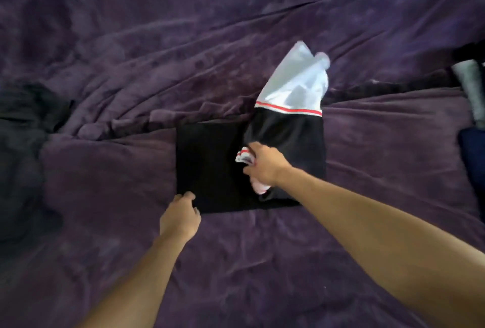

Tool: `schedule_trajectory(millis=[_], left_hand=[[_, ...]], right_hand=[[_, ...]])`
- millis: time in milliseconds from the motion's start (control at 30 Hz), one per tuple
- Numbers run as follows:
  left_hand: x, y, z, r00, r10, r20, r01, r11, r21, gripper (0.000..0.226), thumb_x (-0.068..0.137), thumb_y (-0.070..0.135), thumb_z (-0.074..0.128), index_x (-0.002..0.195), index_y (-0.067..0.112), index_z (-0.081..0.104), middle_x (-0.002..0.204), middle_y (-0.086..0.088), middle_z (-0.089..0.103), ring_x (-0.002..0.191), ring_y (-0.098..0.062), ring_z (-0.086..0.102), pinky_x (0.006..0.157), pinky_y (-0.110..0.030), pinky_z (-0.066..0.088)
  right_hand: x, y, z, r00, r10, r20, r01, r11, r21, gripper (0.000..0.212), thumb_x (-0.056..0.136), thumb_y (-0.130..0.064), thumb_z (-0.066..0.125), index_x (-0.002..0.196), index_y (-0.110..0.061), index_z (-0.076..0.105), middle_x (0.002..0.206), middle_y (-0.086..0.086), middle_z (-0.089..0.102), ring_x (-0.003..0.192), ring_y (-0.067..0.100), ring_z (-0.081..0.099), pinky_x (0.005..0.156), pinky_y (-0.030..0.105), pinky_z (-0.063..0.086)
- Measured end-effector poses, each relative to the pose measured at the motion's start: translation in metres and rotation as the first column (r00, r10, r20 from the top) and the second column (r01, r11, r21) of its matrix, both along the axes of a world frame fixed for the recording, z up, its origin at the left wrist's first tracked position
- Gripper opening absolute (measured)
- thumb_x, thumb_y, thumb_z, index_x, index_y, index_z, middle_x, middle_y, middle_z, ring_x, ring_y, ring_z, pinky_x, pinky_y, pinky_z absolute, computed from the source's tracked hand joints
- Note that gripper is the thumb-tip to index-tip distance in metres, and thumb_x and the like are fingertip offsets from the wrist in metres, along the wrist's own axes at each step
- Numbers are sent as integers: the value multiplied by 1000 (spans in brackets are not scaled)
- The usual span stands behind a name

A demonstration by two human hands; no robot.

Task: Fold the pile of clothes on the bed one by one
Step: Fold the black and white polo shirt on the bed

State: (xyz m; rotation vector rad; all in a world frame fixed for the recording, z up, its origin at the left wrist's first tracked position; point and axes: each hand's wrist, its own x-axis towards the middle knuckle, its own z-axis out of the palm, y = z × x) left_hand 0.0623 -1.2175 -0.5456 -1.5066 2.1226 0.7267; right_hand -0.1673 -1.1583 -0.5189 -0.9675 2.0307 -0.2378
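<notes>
A black garment lies partly folded on the purple blanket in the middle of the bed. Its white sleeve with a red stripe sticks out toward the back right. My right hand grips a bunched white and red part of the garment near its middle, over the black cloth. My left hand rests at the garment's near left corner with its fingers curled at the edge; whether it pinches the cloth is not clear.
A dark heap of clothes lies at the left edge of the bed. At the right edge sit a grey item and a dark blue one. The blanket is creased behind the garment.
</notes>
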Motion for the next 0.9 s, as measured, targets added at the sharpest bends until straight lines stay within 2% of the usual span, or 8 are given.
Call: schedule_trajectory(millis=[133,200,300,433,533,633,800,900], left_hand=[[0,-1,-15,998,25,-52,-23,999,30,36,95,19,48,131,18,51,122,-7,55,105,-24,58,82,-37,48],[-16,3,-21,989,30,-141,-27,999,27,33,95,19,49,128,18,53,121,-6,54,101,-23,58,79,-36,49],[-49,16,-28,959,-89,-267,69,994,-83,32,93,21,51,125,19,56,125,-4,47,108,-22,51,83,-37,49],[-80,33,-50,916,-332,-224,280,931,-234,38,94,25,50,133,26,50,144,-6,35,130,-24,36,99,-37,36],[-86,36,-73,916,-369,-160,346,925,-155,48,96,28,48,143,31,36,151,-3,22,138,-23,25,104,-35,33],[-88,34,-89,903,-400,-153,385,915,-121,53,95,28,50,145,33,33,151,-2,20,137,-22,25,103,-34,34],[-92,13,-93,915,-333,-227,341,940,-5,51,89,24,60,137,34,47,139,6,28,124,-15,34,86,-29,43],[-97,-1,-85,930,-282,-236,311,945,96,45,89,23,62,132,30,52,132,9,33,120,-11,36,79,-27,47]], right_hand=[[26,20,-29,970,-29,241,4,995,104,62,84,-31,71,140,-17,47,103,9,71,99,21,64,86,25,47],[5,31,-33,979,-140,151,136,990,35,45,83,-30,72,126,-18,62,84,1,71,87,15,66,82,24,49],[-62,34,-28,891,-442,-102,425,892,-152,26,83,-28,71,107,-16,72,91,7,73,92,24,68,84,32,51],[-155,13,-33,745,-638,-193,609,769,-193,30,79,-33,73,97,-10,71,95,12,71,96,29,65,83,35,48],[-195,-19,-52,687,-725,-47,720,688,-93,47,72,-49,78,96,-10,64,93,4,64,84,19,61,79,30,45],[-206,-48,-71,519,-838,170,847,531,31,92,57,-54,85,129,-9,51,117,3,62,99,20,64,87,37,54],[-207,-74,-70,429,-803,414,829,532,172,55,68,-14,84,119,-10,62,113,6,69,95,23,69,84,41,57],[-202,-70,-35,485,-703,520,823,569,1,42,66,3,79,106,-9,69,103,8,72,90,24,71,82,40,58]])
